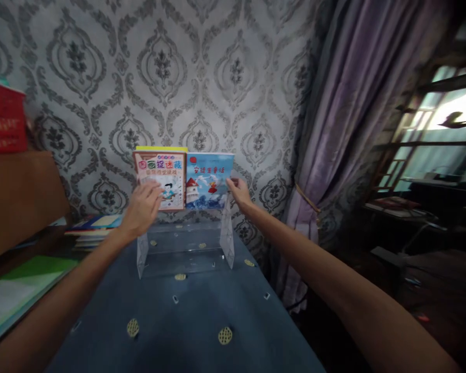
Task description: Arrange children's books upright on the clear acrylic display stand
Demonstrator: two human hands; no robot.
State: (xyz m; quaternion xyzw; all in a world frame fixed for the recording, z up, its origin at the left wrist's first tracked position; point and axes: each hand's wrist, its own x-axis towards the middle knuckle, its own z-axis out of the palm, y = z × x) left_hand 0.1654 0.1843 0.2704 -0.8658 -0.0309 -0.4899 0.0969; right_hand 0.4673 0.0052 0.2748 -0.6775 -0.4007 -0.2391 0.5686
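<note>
A clear acrylic book stand (227, 238) stands on the dark blue tablecloth (194, 321), its lower tiers bare. On its top tier two books stand upright side by side, covers facing me. The right one is a blue storybook (213, 181) with red lettering; my right hand (239, 194) pinches its right edge. To the left is a brown-bordered picture book (174, 194) with colourful characters. My left hand (143, 206) lies against its lower left cover, fingers stretched out. Behind that book, the top of a yellow book (161, 149) shows.
At left are a stack of books (91, 233), a green-and-white book (27, 290), a cardboard box (21, 202) and a red bag (3, 119). Patterned wallpaper (233, 98) rises behind the stand. A purple curtain (339, 124) hangs beyond the table's right edge.
</note>
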